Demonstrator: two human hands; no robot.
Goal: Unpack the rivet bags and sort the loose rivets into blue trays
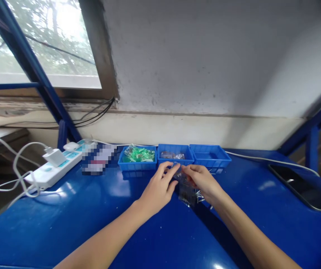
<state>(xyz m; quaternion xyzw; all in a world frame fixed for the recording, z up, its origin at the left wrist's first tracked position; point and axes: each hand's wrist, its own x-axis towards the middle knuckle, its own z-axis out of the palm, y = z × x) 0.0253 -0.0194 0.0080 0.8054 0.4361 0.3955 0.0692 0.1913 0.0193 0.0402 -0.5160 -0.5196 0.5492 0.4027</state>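
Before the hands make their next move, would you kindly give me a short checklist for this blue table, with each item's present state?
1. Left grip secure on the clear bag: cannot tell; fingertips are at its upper end, but details are blurred.
2. Right grip secure on the clear bag: cannot tell, for the same reason.
3. Metal pieces well away from the right grip: not ok; they lie close by, partly hidden.
4. Left tray upright, with green pieces inside: ok.
5. Phone apart from both grips: ok.

A workshop, judging by the blue metal-framed workbench point(160, 239), plastic parts bins point(138, 166) and power strip point(43, 176).
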